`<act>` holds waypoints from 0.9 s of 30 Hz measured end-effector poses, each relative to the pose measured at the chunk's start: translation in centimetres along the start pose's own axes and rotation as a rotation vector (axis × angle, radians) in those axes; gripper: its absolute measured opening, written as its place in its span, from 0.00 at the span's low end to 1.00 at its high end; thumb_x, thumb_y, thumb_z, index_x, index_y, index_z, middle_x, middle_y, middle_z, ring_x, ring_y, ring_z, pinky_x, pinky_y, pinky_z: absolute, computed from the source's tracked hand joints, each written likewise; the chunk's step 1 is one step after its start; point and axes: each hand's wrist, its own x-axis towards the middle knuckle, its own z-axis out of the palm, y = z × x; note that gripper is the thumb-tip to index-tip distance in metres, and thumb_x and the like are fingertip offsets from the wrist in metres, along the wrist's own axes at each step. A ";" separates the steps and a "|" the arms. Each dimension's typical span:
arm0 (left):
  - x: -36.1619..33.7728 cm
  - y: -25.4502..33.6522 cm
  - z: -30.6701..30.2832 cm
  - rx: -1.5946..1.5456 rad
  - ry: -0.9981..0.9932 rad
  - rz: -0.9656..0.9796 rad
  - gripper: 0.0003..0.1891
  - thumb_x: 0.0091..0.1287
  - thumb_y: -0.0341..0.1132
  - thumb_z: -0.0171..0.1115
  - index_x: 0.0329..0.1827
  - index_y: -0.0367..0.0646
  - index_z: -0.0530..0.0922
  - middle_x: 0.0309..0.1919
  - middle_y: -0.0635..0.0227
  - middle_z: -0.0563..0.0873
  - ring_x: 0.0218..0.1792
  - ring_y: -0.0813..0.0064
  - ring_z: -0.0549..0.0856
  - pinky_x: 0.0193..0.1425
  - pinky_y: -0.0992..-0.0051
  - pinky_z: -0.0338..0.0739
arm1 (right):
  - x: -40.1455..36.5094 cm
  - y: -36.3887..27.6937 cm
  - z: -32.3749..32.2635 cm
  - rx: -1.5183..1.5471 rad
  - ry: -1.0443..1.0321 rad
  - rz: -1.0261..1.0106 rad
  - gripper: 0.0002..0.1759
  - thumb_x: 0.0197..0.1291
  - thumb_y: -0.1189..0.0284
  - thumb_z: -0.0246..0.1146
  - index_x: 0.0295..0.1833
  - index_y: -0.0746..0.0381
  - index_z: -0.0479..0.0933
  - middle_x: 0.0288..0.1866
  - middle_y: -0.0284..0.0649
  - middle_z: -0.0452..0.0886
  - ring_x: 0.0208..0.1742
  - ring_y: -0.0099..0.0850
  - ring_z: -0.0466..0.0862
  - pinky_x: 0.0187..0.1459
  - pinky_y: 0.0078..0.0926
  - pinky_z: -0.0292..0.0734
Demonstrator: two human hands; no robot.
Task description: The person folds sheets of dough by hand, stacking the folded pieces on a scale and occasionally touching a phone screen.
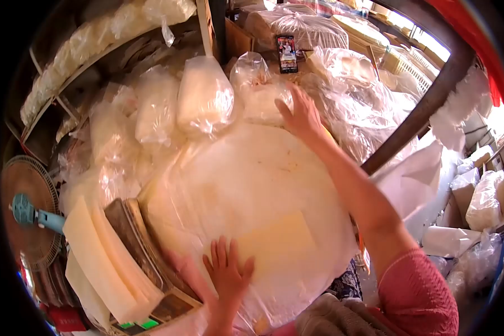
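A large round stack of thin pale sheets wrapped in clear plastic (246,185) fills the middle of the view. My left hand (227,274) lies flat on its near edge, fingers spread. My right hand (299,115) reaches across to the far edge and presses on the plastic there, beside a clear bag of white sheets (260,92). Neither hand grips anything that I can see.
Several clear bags of white sheets (204,98) are piled at the back and left. A phone (287,53) stands upright behind them. A fan (31,213) sits at the far left, cut white sheets (103,257) and a scale (168,308) at the near left. A dark pole (425,106) slants at right.
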 end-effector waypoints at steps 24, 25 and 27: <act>0.9 0.9 -0.9 -0.040 -0.001 -0.021 0.30 0.60 0.49 0.61 0.62 0.42 0.72 0.66 0.52 0.69 0.68 0.48 0.65 0.69 0.45 0.49 | 11.2 3.4 10.3 0.072 -0.206 0.041 0.30 0.63 0.53 0.55 0.66 0.57 0.64 0.62 0.50 0.71 0.63 0.47 0.70 0.62 0.57 0.59; 0.6 0.5 -0.3 -0.031 0.025 0.005 0.30 0.60 0.49 0.61 0.62 0.42 0.72 0.66 0.52 0.69 0.68 0.48 0.65 0.69 0.45 0.50 | 8.6 1.5 8.9 0.138 -0.296 0.024 0.29 0.63 0.54 0.55 0.65 0.59 0.65 0.60 0.52 0.73 0.61 0.49 0.72 0.61 0.52 0.62; 0.2 -0.4 0.4 -0.008 0.073 0.049 0.30 0.60 0.48 0.61 0.62 0.41 0.71 0.66 0.53 0.69 0.67 0.48 0.65 0.69 0.45 0.50 | 2.9 -2.3 6.2 0.267 -0.315 0.019 0.26 0.62 0.57 0.57 0.61 0.61 0.70 0.52 0.55 0.78 0.56 0.52 0.75 0.57 0.45 0.69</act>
